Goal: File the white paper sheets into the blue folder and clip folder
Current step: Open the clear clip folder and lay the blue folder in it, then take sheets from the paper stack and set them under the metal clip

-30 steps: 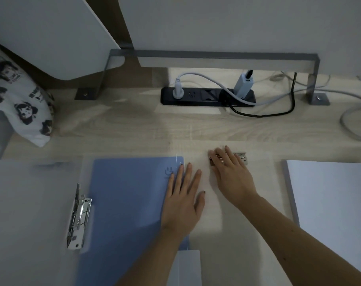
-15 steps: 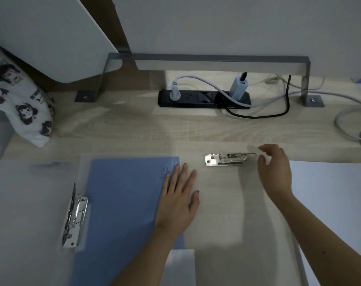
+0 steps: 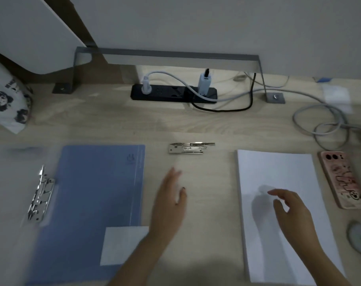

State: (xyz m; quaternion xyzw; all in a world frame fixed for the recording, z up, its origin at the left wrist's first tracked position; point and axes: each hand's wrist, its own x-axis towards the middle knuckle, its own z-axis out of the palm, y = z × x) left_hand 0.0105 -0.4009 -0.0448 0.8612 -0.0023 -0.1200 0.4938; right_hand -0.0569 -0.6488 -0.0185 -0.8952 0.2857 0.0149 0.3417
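An open blue folder (image 3: 93,190) lies flat on the left of the desk, with a metal clip mechanism (image 3: 40,195) on its translucent left cover. A second metal clip (image 3: 189,148) lies on a translucent cover in the middle. The stack of white paper sheets (image 3: 278,182) lies on the right. My left hand (image 3: 169,205) hovers flat and empty between the folder and the stack, fingers together and blurred. My right hand (image 3: 291,209) hovers over the paper stack with fingers spread, holding nothing. A small white label (image 3: 122,244) sits at the folder's lower right corner.
A black power strip (image 3: 173,93) with plugs and cables runs along the back. A coiled grey cable (image 3: 324,122) lies at the back right. A phone in a pink case (image 3: 340,178) lies right of the paper. A printed fabric bag (image 3: 8,102) sits at the far left.
My right hand left the middle clip and moved right and toward me, over the paper stack. My left hand lifted off the folder's edge and shifted right. The view shifted right.
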